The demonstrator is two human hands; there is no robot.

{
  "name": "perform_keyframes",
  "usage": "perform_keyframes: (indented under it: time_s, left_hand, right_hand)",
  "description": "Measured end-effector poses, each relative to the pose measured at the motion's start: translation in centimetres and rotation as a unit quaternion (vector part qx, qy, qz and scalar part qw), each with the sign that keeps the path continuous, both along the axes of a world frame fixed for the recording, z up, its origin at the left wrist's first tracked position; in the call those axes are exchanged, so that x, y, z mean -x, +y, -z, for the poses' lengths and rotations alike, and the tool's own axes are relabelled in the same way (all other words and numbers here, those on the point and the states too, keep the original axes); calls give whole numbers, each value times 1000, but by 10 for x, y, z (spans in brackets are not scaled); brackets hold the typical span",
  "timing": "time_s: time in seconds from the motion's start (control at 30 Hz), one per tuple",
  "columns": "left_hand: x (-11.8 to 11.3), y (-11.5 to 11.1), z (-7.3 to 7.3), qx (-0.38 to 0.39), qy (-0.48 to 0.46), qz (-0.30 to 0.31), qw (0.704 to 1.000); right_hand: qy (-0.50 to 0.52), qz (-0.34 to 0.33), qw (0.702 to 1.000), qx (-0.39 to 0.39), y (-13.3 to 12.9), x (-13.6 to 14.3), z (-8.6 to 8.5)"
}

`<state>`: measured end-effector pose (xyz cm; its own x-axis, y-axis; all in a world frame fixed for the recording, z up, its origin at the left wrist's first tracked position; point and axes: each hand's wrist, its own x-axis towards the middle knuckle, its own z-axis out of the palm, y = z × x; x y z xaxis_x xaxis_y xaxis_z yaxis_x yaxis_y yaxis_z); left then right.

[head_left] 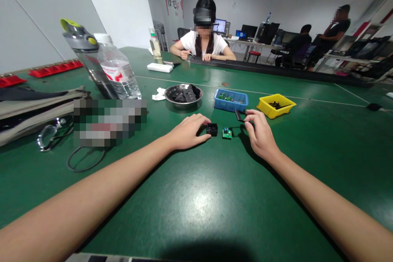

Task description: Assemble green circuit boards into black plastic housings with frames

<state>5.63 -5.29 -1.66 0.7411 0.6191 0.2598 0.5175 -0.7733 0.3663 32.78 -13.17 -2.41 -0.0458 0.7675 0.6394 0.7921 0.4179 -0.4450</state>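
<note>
My left hand (192,132) rests on the green table with thumb and fingers around the left side of a small black box (212,129). Just right of that box lies a small green circuit board (226,133) with a blue part on it. My right hand (259,133) pinches a thin black piece (238,116) between thumb and fingers, above the table. Beyond my hands stand a blue bin (231,105) with green boards and a yellow bin (272,112) with small black parts. A metal bowl (184,104) holds black pieces.
Left on the table (196,196) are bottles (118,67), a grey bag (39,110), clear glasses (46,137), a cable (86,168) and red trays (55,68). A person (204,39) with a headset sits across the table. Other people are behind at the right.
</note>
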Motion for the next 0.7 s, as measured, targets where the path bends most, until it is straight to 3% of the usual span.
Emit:
perform_keyframes:
  time_s: [0.1, 0.27, 0.47, 0.7]
  left_hand:
    - [-2, -6, -4, -39, -30, -3, 999]
    - [-8, -25, -14, -122, -78, 59, 988]
    - [-15, -37, -13, -184, -54, 112, 975]
    - [-19, -48, -12, -104, -103, 37, 989]
  right_hand:
    - [18, -51, 999, -4, -8, 8, -4]
    - [38, -125, 990, 47, -26, 28, -7]
    - [83, -197, 970, 117, -39, 39, -5]
    - [242, -210, 915, 245, -36, 37, -2]
